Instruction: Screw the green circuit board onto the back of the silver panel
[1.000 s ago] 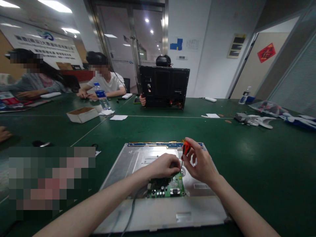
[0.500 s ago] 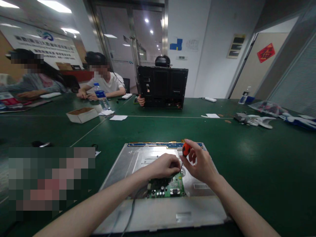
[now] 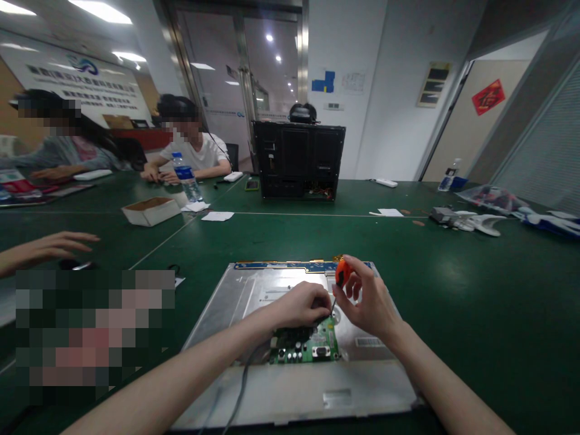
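Note:
My right hand [image 3: 369, 302] grips the orange-and-black handle of a screwdriver [image 3: 343, 273] between thumb and fingers. Its thin shaft slants down to the top right corner of a green circuit board [image 3: 319, 347]. My left hand [image 3: 306, 302] is closed in a pinch right beside the screwdriver's tip; what its fingertips hold is hidden. The board sits on a flat silver metal panel [image 3: 362, 386] lying in front of me, with a blue strip board [image 3: 272, 266] along the far edge. A grey cable [image 3: 240, 393] runs from the green board toward me, and my left hand covers part of the board.
Across the green table [image 3: 475, 314] a black monitor housing [image 3: 299, 160] stands upright before another person. A small white box [image 3: 151, 211] and a water bottle [image 3: 183, 175] are at left. Tools [image 3: 466, 220] lie at right. A co-worker's hand [image 3: 58, 246] reaches in from the left.
The screwdriver handle has turned slightly, while both my hands stay in place. A co-worker's hand has appeared at the left. The hand at the black housing's edge is out of sight.

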{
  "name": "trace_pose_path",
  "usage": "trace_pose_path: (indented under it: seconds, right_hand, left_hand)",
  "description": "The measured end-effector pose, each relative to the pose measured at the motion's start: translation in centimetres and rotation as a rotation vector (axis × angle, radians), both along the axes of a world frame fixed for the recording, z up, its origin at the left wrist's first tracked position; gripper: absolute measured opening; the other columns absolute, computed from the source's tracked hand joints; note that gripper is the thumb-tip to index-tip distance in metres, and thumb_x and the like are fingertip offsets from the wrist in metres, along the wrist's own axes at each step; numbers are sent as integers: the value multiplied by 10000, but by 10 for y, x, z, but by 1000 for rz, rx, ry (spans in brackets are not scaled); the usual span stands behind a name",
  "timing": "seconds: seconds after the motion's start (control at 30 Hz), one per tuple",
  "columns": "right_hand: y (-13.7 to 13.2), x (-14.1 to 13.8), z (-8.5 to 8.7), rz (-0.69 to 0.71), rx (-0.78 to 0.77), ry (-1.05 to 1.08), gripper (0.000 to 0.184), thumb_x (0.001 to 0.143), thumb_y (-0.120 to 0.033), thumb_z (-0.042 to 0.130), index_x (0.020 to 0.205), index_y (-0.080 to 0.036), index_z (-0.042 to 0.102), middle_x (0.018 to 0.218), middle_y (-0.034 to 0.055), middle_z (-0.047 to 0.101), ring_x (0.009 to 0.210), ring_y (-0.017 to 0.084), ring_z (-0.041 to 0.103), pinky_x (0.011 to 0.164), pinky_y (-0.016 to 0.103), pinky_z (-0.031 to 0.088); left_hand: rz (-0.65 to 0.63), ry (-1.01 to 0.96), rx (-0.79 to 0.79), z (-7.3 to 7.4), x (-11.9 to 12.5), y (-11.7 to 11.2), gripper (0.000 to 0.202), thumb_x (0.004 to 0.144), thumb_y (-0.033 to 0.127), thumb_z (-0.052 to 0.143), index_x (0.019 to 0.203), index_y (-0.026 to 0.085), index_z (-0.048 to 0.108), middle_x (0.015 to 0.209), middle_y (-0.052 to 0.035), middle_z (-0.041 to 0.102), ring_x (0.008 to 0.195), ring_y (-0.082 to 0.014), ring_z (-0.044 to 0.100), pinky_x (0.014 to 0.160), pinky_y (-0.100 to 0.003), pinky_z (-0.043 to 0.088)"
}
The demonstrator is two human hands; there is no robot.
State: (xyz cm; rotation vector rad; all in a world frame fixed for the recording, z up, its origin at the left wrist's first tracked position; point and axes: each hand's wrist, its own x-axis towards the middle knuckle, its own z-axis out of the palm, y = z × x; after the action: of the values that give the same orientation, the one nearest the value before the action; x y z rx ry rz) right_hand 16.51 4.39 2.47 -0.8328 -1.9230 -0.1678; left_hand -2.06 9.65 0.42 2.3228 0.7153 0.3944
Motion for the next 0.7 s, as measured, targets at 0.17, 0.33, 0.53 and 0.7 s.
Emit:
trace_pose_path:
  seconds: [0.17,0.33,0.53,0.7]
  right_hand:
    - [0,0,0,-3,-12,-15,538,910,-174,546,1399,-235,331,734,-50,584,463,81,520,432,182,429]
    - [-2,0,2,11,-17,-20,547,902,-160,505,1413,-209,314,726,-42,579,469,94,529,432,197,430]
    - [-2,-1,1,0,-34,12,581,868,-116,511,1405,-216,316,739,-41,561,489,91,542,436,187,433]
    - [0,-1,0,-17,10,5,577,895,-158,533,1414,-242,296,754,-53,539,468,82,494,423,190,418]
  left_hand:
    - [-1,-2,4,0,0,0,105,794,82,633,855,120,710,803,-35,705,736,-174,625,691,-230,452]
    - [-10,-5,5,-1,0,0,110,804,78,616,848,120,708,785,-25,696,720,-161,615,681,-215,444]
    - [-15,-5,-1,-2,-1,1,118,795,80,615,854,114,710,778,-24,697,716,-164,618,668,-215,442]
    - [-8,-13,-6,-2,-1,1,112,792,83,618,853,111,707,791,-31,698,722,-167,622,677,-221,451]
